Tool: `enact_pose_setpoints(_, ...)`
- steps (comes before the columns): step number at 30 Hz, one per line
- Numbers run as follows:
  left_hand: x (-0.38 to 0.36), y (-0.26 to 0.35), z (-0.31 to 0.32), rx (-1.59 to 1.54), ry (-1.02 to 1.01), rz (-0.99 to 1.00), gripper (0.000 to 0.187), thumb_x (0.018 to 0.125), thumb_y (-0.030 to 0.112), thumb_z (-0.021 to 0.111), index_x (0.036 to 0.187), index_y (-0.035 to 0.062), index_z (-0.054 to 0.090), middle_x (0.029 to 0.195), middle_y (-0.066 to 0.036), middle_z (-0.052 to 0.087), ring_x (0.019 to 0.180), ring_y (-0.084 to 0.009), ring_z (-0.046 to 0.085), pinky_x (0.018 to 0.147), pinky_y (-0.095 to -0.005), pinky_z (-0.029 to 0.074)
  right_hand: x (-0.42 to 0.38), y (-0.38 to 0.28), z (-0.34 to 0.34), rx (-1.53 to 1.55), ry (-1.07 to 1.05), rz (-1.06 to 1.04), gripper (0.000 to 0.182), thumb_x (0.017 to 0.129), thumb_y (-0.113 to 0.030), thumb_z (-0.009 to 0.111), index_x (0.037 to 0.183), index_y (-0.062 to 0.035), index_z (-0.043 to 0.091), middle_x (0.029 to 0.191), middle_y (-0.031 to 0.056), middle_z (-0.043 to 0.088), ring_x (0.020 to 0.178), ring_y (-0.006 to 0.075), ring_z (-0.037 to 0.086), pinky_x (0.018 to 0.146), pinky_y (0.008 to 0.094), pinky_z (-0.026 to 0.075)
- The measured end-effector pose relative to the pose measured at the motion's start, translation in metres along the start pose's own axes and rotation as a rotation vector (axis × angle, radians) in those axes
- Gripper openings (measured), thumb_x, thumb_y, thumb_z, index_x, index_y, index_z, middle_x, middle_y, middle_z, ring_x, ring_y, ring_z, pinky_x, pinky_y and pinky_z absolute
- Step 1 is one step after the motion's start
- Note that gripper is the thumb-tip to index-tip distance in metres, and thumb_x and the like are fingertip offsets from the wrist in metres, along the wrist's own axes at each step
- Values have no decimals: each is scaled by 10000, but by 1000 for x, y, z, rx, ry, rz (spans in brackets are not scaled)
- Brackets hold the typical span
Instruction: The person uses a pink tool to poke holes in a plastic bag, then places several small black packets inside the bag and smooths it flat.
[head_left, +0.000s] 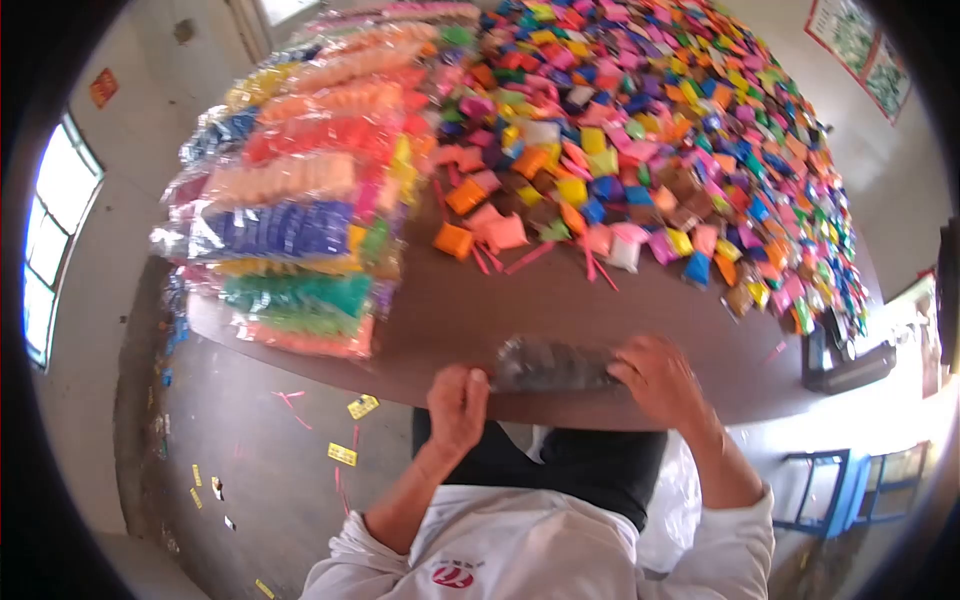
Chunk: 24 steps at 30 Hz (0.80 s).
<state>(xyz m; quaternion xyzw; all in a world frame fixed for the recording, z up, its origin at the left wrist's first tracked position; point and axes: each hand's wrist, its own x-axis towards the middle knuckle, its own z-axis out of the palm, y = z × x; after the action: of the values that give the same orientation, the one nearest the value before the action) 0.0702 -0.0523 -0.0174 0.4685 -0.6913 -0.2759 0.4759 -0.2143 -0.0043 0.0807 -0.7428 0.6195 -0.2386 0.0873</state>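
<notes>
A shiny plastic bag with dark grey or black contents lies stretched between my hands at the table's near edge. My left hand is closed at its left end, the fingers curled into a fist. At the other end, the fingers and thumb of my right hand pinch the bag. What exactly is inside the bag is blurred. Both forearms come up from white sleeves over my lap.
Long clear bags of coloured packets are stacked on the table's left side. A big heap of small colourful packets covers the back and right of the brown table. A black box sits at the right edge; a blue stool stands below.
</notes>
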Motion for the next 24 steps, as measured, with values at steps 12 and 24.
enact_pose_setpoints(12, 6, 3, -3, -6, -66, 48, 224, 979, 154, 553, 831, 5, 629, 806, -99, 631, 733, -284, 567, 695, -363, 443, 80, 83, 16, 160, -481, 255, 306, 929, -322, 610, 994, -30, 676, 946, 166, 698, 920, 336, 662, 787, 439, 498)
enact_pose_setpoints(24, 13, 11, 1, 141, -70, 179, 133, 902, 24, 588, 770, 26, 569, 846, -89, 650, 753, -295, 582, 729, -385, 444, 54, 6, 46, -202, -149, -45, 650, 916, -448, 607, 1410, -69, 422, 1341, 179, 508, 1188, 377, 517, 1004, 499, 396)
